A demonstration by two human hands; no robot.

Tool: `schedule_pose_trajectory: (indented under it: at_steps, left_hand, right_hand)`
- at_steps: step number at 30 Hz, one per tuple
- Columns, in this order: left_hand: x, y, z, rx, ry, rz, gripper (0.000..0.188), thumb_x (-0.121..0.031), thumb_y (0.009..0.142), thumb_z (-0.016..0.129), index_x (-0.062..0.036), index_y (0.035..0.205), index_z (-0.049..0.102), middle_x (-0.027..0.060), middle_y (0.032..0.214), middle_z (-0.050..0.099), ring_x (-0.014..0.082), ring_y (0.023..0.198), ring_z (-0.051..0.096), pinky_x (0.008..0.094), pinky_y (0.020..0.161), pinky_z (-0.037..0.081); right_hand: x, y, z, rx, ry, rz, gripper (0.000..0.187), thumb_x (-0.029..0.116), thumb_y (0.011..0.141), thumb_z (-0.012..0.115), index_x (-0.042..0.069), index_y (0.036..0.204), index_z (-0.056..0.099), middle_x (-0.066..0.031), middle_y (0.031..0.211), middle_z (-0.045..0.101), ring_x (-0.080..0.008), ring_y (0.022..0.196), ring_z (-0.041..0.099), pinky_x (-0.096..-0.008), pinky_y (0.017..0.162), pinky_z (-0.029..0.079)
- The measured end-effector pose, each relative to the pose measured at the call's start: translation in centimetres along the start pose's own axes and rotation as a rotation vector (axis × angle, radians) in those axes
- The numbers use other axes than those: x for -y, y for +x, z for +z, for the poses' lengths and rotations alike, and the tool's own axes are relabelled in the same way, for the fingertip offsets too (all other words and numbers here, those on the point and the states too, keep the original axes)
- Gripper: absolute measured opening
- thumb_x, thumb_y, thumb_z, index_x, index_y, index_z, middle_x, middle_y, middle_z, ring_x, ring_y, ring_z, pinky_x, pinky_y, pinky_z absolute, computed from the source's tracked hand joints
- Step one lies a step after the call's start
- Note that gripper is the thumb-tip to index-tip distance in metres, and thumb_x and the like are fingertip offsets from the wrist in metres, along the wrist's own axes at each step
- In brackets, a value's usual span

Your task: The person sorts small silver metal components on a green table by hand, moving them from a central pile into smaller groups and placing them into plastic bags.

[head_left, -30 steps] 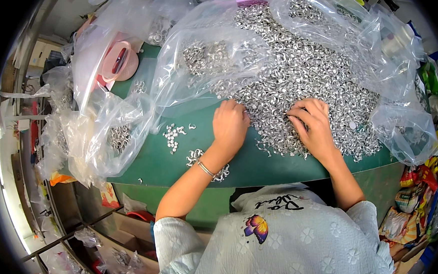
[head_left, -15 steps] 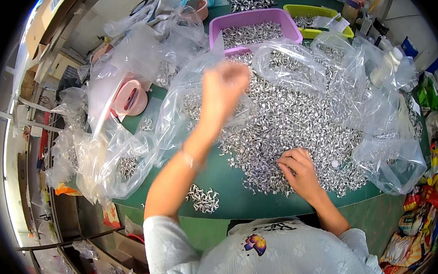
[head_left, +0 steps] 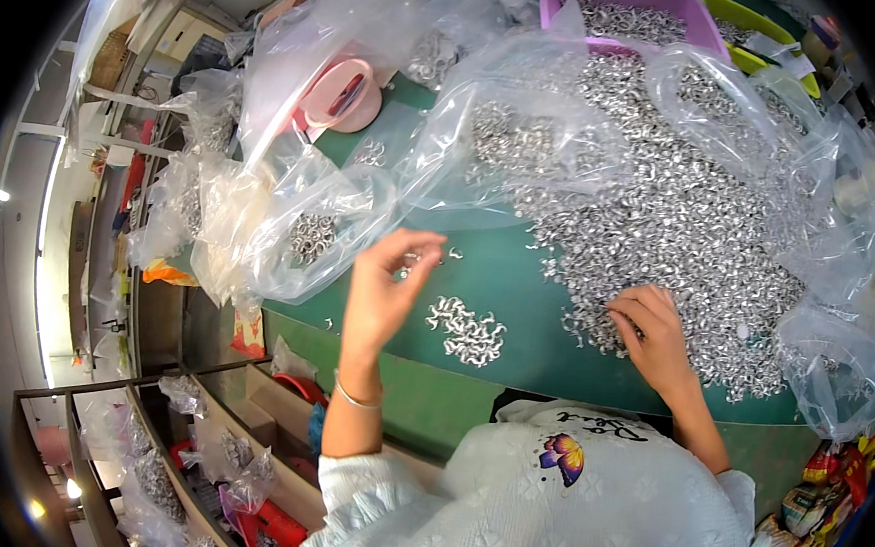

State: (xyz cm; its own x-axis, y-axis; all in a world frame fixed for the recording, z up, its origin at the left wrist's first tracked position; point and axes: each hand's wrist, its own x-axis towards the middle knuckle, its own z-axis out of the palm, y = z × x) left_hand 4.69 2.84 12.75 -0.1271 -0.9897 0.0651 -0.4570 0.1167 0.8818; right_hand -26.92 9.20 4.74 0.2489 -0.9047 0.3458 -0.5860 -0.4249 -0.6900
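Observation:
My left hand (head_left: 382, 282) is over the green table (head_left: 374, 335), left of the big pile, with its fingers curled around a few small curved silver metal pieces. One loose piece (head_left: 456, 255) lies just beyond its fingertips. A small heap of the same pieces (head_left: 466, 331) sits to its right. My right hand (head_left: 651, 332) rests at the near edge of the big pile of curved metal pieces (head_left: 681, 228), thumb and fingers drawn together. Whatever its fingertips pinch is too small to make out.
Clear plastic bags (head_left: 300, 220) cover the table's left side, some with metal pieces inside. A pink bucket (head_left: 359, 108) stands among them. At the back are a purple basin (head_left: 708, 19) and a yellow-green basin (head_left: 810, 84). Shelving (head_left: 292, 435) with bagged parts stands at lower left.
My left hand has come from the far side of the pile back toward me and left, beside the small heap. My right hand stays at the pile's edge. The view has shifted left.

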Motion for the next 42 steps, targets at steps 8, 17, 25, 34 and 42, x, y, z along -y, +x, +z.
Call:
schedule_pose_trajectory:
  at_steps: [8,17,25,34,42]
  left_hand:
    - [9.3,-1.3,1.8,-0.071,0.742,0.206,0.031,0.003,0.077,0.066,0.0011,0.108,0.065,0.0134,0.111,0.060,0.0327,0.100,0.056,0.0404,0.084,0.044]
    - [10.7,-3.0,3.1,0.026,0.372,0.227,0.024,0.007,0.076,0.068,0.0039,0.100,0.064,0.0162,0.099,0.060,0.0362,0.090,0.059,0.0405,0.080,0.048]
    - [9.9,-6.3,3.9,-0.090,0.136,0.130,0.026,0.007,0.087,0.054,0.0043,0.113,0.057,0.0198,0.114,0.059,0.0384,0.108,0.055,0.0418,0.095,0.043]
    - [8.9,-11.5,6.9,-0.597,-0.178,0.025,0.025,0.006,0.093,0.038,0.0040,0.111,0.056,0.0168,0.098,0.062,0.0278,0.093,0.061,0.0405,0.089,0.046]
    - [14.1,-21.5,11.6,0.229,-1.865,-0.767,0.052,-0.038,0.095,0.038,0.0101,0.108,0.053,0.0275,0.101,0.059,0.0329,0.092,0.058,0.0406,0.082,0.046]
  right_hand:
    - [2.3,6.4,8.7,0.263,0.039,-0.200,0.023,0.007,0.082,0.066,0.001,0.104,0.064,-0.0102,0.105,0.060,-0.0284,0.100,0.057,-0.0374,0.085,0.046]
    - [2.7,9.9,15.5,0.456,-0.020,-0.219,0.024,0.006,0.081,0.067,0.002,0.103,0.060,-0.0113,0.104,0.053,-0.0310,0.103,0.054,-0.0408,0.088,0.046]
    - [3.2,8.7,13.2,0.396,0.207,-0.149,0.024,0.006,0.086,0.062,0.000,0.110,0.061,-0.0134,0.115,0.055,-0.0320,0.105,0.053,-0.0386,0.090,0.044]
    - [3.7,6.0,12.9,0.502,0.408,-0.047,0.039,0.015,0.094,0.057,0.004,0.132,0.052,-0.0146,0.139,0.049,-0.0317,0.134,0.041,-0.0417,0.111,0.032]
    - [4.7,7.4,16.0,0.690,0.130,-0.528,0.049,0.037,0.091,0.061,0.009,0.131,0.056,-0.0107,0.143,0.046,-0.0300,0.138,0.036,-0.0467,0.116,0.027]
